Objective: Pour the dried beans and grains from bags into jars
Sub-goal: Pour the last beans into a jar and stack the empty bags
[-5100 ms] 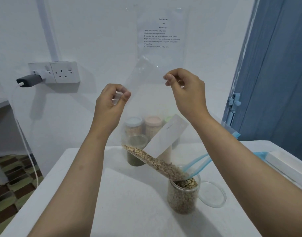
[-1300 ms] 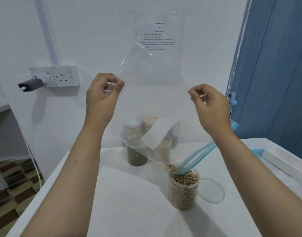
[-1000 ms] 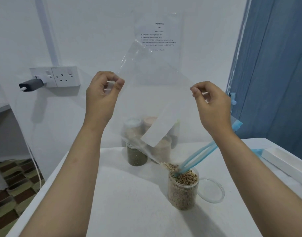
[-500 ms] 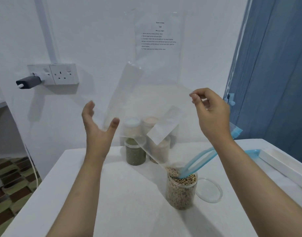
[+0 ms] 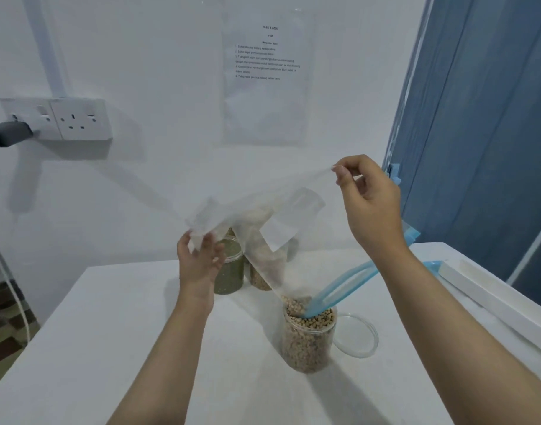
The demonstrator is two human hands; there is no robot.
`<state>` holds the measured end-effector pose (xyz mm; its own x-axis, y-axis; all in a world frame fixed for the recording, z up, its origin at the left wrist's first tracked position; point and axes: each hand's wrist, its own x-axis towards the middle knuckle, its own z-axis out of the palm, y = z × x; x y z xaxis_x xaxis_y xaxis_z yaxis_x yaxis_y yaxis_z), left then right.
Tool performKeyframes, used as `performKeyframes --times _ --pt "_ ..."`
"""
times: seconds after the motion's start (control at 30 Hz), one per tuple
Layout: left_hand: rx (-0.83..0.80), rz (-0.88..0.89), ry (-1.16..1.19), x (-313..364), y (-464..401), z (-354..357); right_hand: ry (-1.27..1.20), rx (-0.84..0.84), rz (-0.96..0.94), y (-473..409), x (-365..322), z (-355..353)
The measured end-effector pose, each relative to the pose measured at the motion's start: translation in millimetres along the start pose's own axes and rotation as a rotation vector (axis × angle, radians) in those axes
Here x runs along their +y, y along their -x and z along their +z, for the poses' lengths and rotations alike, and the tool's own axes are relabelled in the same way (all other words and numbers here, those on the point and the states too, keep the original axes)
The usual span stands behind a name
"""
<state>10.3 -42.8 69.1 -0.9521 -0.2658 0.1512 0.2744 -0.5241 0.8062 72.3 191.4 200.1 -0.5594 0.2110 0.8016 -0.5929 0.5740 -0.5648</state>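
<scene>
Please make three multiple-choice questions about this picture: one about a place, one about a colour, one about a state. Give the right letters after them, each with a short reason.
1. Where does the loose clear lid lie?
A. on the table, right of the bean jar
B. on the green-grain jar
C. in the left hand

2. What colour is the zip strip of the plastic bag?
A. red
B. light blue
C. black

3. In what state is the bean jar?
A. empty
B. closed with a lid
C. open and filled near the rim

Answers: 1 A, the lid rests flat on the table beside the jar. 2 B, the strip dipping into the jar is light blue. 3 C, beans show at its uncovered mouth.
</scene>
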Motion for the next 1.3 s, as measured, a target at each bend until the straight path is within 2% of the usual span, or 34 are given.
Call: performKeyframes --times 0.2,0.4,0.53,0.63,0.9,1.1,1.3 --pt "0.026 0.075 -0.013 42 -30 21 0.012 0.002 0.02 2 2 0" --pt "0.001 0.163 -0.086 53 -37 32 -0.013 0.055 0.052 -4 4 3" --pt "-0.101 0.107 -0.082 58 -38 29 0.002 0.061 0.057 -3 6 3" --pt "-0.183 0.055 0.035 61 -43 22 -0.014 0.074 0.079 -2 8 3" --pt "-0.308 0.008 0.098 61 -39 21 -0.009 0.076 0.077 -2 11 4" --pt "-0.301 -0.034 0.201 66 -41 20 -0.004 0.085 0.063 -2 12 2" --pt "-0.332 -0.026 0.189 71 -41 18 0.01 0.095 0.041 -2 15 1"
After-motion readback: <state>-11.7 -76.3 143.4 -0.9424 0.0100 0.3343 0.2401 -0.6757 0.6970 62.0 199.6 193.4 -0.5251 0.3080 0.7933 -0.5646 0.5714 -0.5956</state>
